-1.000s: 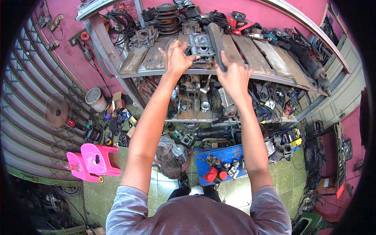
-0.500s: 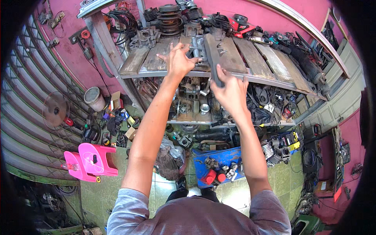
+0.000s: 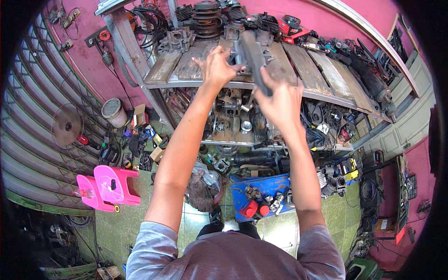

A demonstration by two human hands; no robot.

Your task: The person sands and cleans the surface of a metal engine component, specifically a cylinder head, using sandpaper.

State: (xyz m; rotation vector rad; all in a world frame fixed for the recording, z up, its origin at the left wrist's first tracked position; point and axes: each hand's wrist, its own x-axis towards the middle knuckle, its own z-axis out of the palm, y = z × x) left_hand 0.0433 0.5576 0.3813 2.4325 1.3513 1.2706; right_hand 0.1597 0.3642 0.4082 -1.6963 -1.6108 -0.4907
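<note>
On the wooden planks of the workbench shelf, a grey metal engine part [image 3: 239,57] lies in front of me. My left hand [image 3: 215,70] grips its left side, thumb near the front edge and the other fingers behind, the little finger sticking out. My right hand [image 3: 280,100] is closed around the near end of a long flat dark-grey bar [image 3: 254,58], which looks like a large flat file. Motion blurs the bar. It slants away from me over the engine part and hides much of it.
Engine castings [image 3: 177,39] and a stack of ribbed cylinders [image 3: 206,21] stand at the shelf's back. More parts fill the lower shelf [image 3: 233,133]. On the floor are a blue tray [image 3: 240,189] with red-capped parts, a pink stool [image 3: 114,184] and a white bucket [image 3: 113,112].
The bar has shifted left across the engine part, and its tilt has changed. My right hand has moved slightly right and nearer me. My left hand stays at the part.
</note>
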